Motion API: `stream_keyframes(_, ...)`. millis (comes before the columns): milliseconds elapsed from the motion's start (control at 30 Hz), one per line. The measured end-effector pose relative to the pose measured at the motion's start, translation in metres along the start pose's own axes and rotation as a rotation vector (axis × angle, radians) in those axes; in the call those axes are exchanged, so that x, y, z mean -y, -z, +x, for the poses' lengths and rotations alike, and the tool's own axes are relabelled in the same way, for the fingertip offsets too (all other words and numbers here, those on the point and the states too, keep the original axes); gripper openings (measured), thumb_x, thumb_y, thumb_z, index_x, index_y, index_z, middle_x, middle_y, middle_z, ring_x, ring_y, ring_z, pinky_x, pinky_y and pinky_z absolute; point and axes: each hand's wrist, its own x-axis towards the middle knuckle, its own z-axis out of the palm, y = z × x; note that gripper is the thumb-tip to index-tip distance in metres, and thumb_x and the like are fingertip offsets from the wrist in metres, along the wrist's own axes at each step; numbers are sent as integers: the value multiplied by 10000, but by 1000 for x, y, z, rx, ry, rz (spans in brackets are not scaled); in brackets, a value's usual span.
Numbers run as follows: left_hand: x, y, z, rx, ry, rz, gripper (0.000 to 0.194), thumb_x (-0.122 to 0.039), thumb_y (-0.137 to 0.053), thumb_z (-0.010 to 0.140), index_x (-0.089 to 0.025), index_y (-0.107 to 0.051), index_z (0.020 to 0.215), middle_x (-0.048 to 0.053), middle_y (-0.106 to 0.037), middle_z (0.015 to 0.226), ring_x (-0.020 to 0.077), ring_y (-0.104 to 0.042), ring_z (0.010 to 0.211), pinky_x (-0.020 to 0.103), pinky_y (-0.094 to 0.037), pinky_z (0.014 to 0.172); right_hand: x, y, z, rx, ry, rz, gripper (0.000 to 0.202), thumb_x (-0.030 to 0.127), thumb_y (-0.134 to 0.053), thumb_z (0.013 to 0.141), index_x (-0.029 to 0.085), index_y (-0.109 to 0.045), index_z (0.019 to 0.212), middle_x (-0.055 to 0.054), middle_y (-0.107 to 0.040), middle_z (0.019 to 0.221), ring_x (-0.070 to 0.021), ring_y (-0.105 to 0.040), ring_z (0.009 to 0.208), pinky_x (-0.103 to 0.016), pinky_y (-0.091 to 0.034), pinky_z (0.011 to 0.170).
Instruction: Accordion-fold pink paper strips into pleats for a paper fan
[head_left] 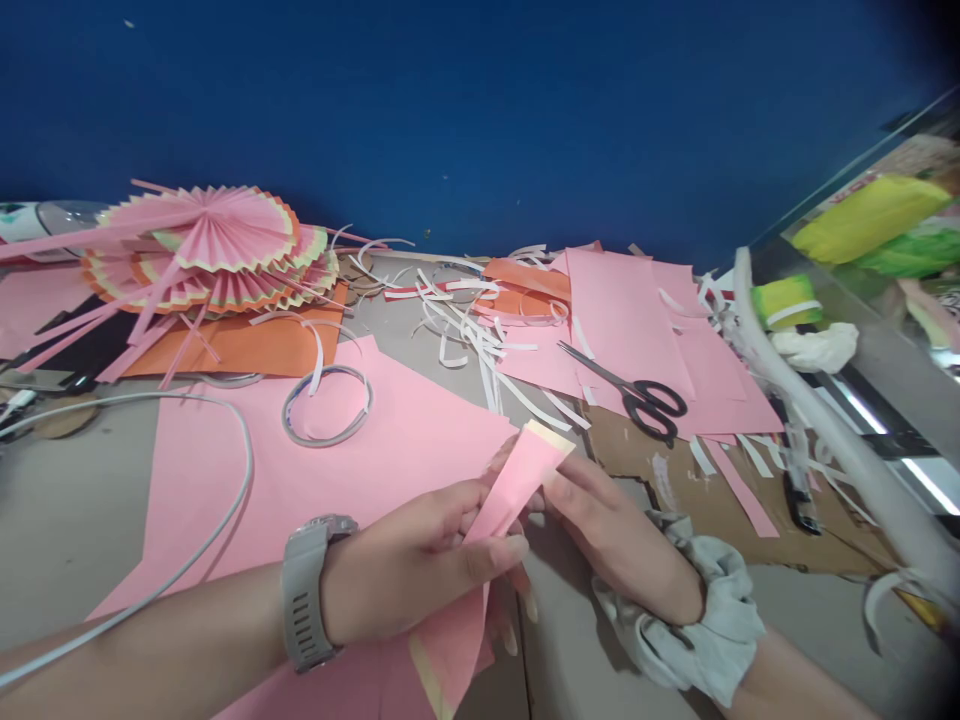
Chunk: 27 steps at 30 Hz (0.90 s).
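Note:
A narrow folded strip of pink paper (512, 487) with a pale yellow edge slants up between my two hands. My left hand (420, 560), below a grey watch, grips it with the thumb across its front and the fingers behind. My right hand (604, 510), a pale scrunchie on its wrist, pinches the strip near its upper yellow end; some of its fingers are hidden. More pink paper with a yellow stripe (450, 645) hangs beneath my left hand. Black-handled scissors (630, 390) lie beyond my right hand on pink sheets (622, 310).
Pleated pink paper rosettes (210, 235) are stacked at the back left. A ring of tape (327, 405) rests on a large pink sheet (420, 430). White paper strips (465, 330) are strewn mid-table. A cutter (801, 500) lies on cardboard (697, 490) at right. A white cable (244, 440) curves at left.

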Motion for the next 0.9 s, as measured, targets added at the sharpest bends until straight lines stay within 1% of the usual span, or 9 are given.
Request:
stream_keyframes(100, 1, -2, 2, 36, 45, -132, 201, -343, -468, 871, -143, -479, 890, 41, -544, 807, 82, -539, 554, 235, -467, 552, 2, 2, -2, 1, 16, -23, 336, 457, -540, 812, 210, -586, 1035, -40, -596, 1017, -170, -550, 913, -265, -442, 766)
stream_keyframes(167, 0, -3, 1, -43, 51, -78, 202, -329, -514, 844, -150, -482, 931, 30, -538, 804, 97, -541, 600, 233, -456, 560, 3, 2, -3, 14, 22, -29, 346, 437, -556, 808, 219, -570, 1076, -38, -596, 1068, -181, -543, 978, -281, -432, 829)
stream_keyframes(300, -6, -4, -3, -273, 86, 344, 254, -322, -613, 767, -183, -535, 965, 17, -587, 861, 138, -551, 725, 231, -426, 605, 8, -5, -3, 57, -18, -98, 206, 301, -533, 849, 223, -555, 1038, -13, -614, 1002, -156, -562, 963, -263, -446, 834)
stream_keyframes(433, -11, -6, -7, -443, 126, 717, 249, -427, -563, 769, -199, -526, 863, -1, -595, 754, 151, -550, 635, 235, -368, 512, 10, -16, -4, -23, -104, -257, 210, 298, -528, 837, 196, -496, 1018, -30, -596, 954, -182, -571, 926, -281, -486, 760)
stream_keyframes(500, -11, -7, -9, -504, 104, 905, 234, -427, -544, 770, -201, -490, 800, -3, -576, 683, 152, -517, 572, 240, -311, 472, 8, -20, -7, -36, -128, -351, 176, 327, -483, 852, 193, -505, 964, -33, -599, 900, -201, -578, 904, -295, -496, 720)
stream_keyframes(600, -9, -10, -11, -503, 37, 1097, 146, -320, -545, 755, -213, -449, 780, -3, -567, 643, 155, -492, 534, 248, -248, 457, 5, -24, -10, 6, -134, -529, 161, 324, -442, 854, 194, -528, 811, -28, -590, 751, -231, -586, 856, -311, -495, 667)
stream_keyframes(733, -7, -13, -13, -448, 5, 1213, 102, -231, -485, 762, -224, -445, 855, -13, -553, 613, 174, -522, 550, 256, -214, 460, 4, -27, -11, 30, -125, -719, 204, 270, -411, 836, 202, -528, 683, -26, -549, 605, -233, -596, 714, -314, -477, 571)
stream_keyframes(800, -6, -15, -13, -449, 9, 1247, 102, -214, -457, 770, -227, -444, 871, -21, -540, 593, 177, -528, 551, 257, -206, 461, 5, -29, -11, 15, -141, -752, 229, 269, -395, 839, 204, -552, 686, -37, -565, 601, -237, -599, 688, -318, -468, 544)
stream_keyframes(900, -6, -16, -13, -469, 7, 1248, 118, -203, -459, 761, -231, -443, 874, -23, -542, 597, 174, -524, 549, 254, -216, 461, 6, -30, -11, -31, -206, -734, 241, 300, -392, 848, 200, -589, 750, -62, -619, 692, -258, -606, 758, -324, -473, 556)
